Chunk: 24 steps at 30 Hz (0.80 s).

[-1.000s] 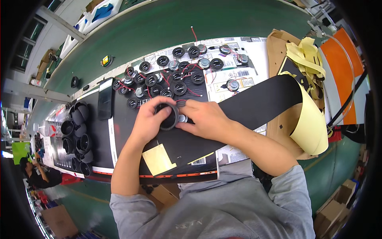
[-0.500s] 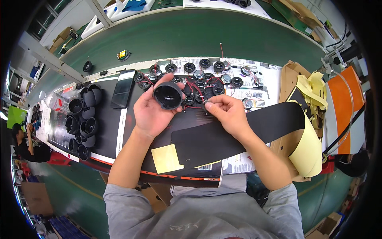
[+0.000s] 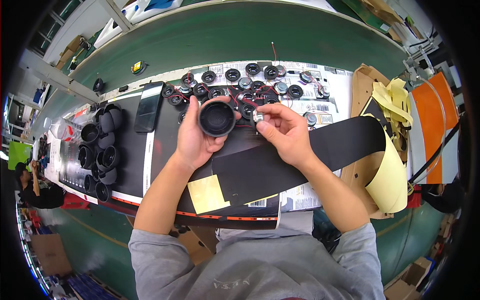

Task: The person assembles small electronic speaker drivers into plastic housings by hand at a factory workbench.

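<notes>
A round black plastic cup [image 3: 217,119] rests in my left hand [image 3: 192,135], its hollow side facing me and the fingers curled round it. Just right of it, my right hand [image 3: 285,132] pinches a small speaker [image 3: 258,117] between thumb and fingers. The speaker is turned edge-on, with a pale metal back showing, and part of it is hidden by the fingers. Beyond both hands lie several more small speakers [image 3: 232,75], some black face up and some silver back up, with thin red wires among them.
Several black cups [image 3: 106,157] are heaped at the left beside a clear bottle [image 3: 65,131]. A phone [image 3: 148,107] lies near them. A black adhesive-backed strip [image 3: 280,172] crosses the table below my right hand, curling up at the right near cardboard [image 3: 367,95]. Another person [image 3: 37,187] sits far left.
My right hand has lifted the speaker off the table and turned it edge-on. The cup in my left hand has tipped to face me more squarely and shifted slightly right.
</notes>
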### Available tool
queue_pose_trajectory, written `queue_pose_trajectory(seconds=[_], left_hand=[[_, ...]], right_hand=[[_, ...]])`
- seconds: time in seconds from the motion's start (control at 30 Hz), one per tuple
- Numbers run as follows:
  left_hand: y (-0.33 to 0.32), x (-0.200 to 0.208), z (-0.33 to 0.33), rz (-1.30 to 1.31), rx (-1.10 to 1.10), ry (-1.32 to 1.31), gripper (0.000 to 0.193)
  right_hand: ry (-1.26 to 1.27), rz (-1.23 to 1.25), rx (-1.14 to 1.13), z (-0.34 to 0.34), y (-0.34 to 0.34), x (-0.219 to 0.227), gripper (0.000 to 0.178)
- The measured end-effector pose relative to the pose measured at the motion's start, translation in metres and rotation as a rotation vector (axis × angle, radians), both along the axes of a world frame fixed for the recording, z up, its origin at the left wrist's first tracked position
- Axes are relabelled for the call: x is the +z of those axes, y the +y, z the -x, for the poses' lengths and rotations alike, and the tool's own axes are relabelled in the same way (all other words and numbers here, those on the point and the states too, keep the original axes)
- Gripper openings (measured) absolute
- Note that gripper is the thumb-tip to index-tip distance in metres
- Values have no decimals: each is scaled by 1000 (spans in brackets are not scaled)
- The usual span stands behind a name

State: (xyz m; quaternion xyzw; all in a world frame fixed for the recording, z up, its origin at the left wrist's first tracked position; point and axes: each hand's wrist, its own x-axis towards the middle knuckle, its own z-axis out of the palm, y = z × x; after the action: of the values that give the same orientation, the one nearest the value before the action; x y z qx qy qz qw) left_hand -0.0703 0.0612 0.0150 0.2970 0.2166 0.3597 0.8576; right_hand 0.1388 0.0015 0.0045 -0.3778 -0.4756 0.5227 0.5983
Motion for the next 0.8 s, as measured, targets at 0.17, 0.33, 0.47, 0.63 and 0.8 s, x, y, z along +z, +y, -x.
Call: queue_pose_trajectory(seconds=[0.17, 0.33, 0.47, 0.63, 0.8], left_hand=[[-11, 10, -14, 28, 117, 94, 52], [-13, -3, -21, -64, -54, 107, 56], [-20, 0, -31, 47, 264, 405, 53], [-24, 9, -21, -14, 245, 15, 47], [-19, 9, -17, -131, 402, 187, 48]], right_hand=[[-358, -305, -148, 12, -4, 6, 28], [-545, -455, -242, 21, 0, 2, 29], [-532, -429, -321, 18, 2, -5, 27], [-382, -229, -318, 14, 3, -5, 25], [-278, -224, -305, 17, 0, 0, 23]])
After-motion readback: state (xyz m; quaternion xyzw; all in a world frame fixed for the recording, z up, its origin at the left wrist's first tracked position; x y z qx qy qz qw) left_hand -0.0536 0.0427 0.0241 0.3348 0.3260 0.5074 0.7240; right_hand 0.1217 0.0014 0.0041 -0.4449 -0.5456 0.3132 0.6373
